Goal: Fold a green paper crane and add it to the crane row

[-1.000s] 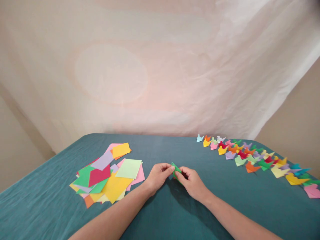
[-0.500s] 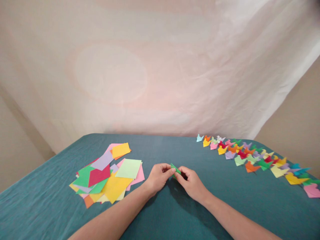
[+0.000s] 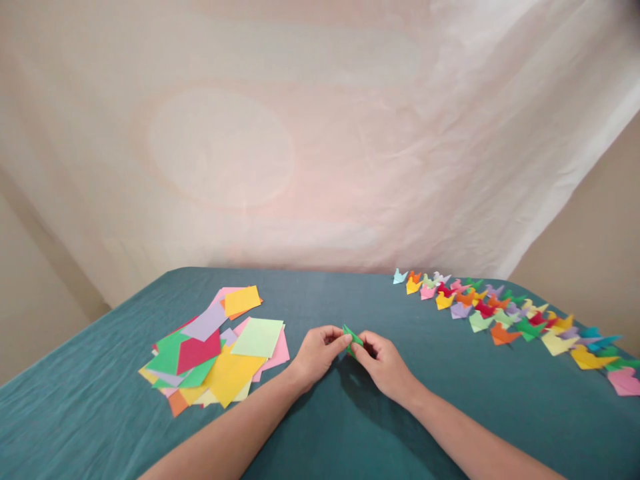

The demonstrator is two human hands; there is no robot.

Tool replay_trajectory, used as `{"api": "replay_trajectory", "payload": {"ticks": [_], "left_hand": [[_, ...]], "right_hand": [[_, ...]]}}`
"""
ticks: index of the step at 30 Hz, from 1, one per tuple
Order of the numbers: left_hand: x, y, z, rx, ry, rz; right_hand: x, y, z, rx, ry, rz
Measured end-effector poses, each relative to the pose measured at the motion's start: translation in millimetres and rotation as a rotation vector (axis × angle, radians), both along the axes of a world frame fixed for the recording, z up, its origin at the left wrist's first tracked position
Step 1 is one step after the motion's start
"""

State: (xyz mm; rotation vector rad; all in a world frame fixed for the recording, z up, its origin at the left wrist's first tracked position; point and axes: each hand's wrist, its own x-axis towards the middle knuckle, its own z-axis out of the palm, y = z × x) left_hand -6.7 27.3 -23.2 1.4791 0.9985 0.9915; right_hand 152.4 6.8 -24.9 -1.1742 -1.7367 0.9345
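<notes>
Between my two hands is a small piece of folded green paper (image 3: 353, 335), held just above the table near its middle. My left hand (image 3: 323, 351) pinches its left side between thumb and fingers. From the right, my right hand (image 3: 379, 358) grips the same paper, with the thumb pressed on its near face. Fingers cover much of the paper, so its full folded shape is hidden; a pointed tip sticks up at the top.
A dark green cloth covers the table (image 3: 310, 427). Loose coloured paper sheets (image 3: 235, 373) lie overlapping on the left. Rows of folded paper birds (image 3: 503, 333) in many colours stand along the right side. A pale cloth (image 3: 320, 147) hangs behind the table.
Hardly anything differs. The green paper and the fingertips on it have shifted very slightly to the right; both hands keep their grip.
</notes>
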Motion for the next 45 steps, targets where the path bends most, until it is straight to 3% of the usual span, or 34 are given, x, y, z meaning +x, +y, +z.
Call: {"api": "replay_trajectory", "payload": {"ticks": [9, 34, 45], "left_hand": [[-1.4, 0.1, -3.8, 0.046, 0.069, 0.022], [-2.2, -4.0, 3.0, 0.192, 0.284, 0.033], [-3.6, 2.6, -4.3, 0.167, 0.181, 0.056]], "right_hand": [[4.2, 1.7, -4.4, 0.014, 0.053, -0.027], [3.0, 3.7, -1.9, -0.07, 0.213, -0.049], [4.0, 4.9, -1.1, -0.056, 0.009, 0.038]]}}
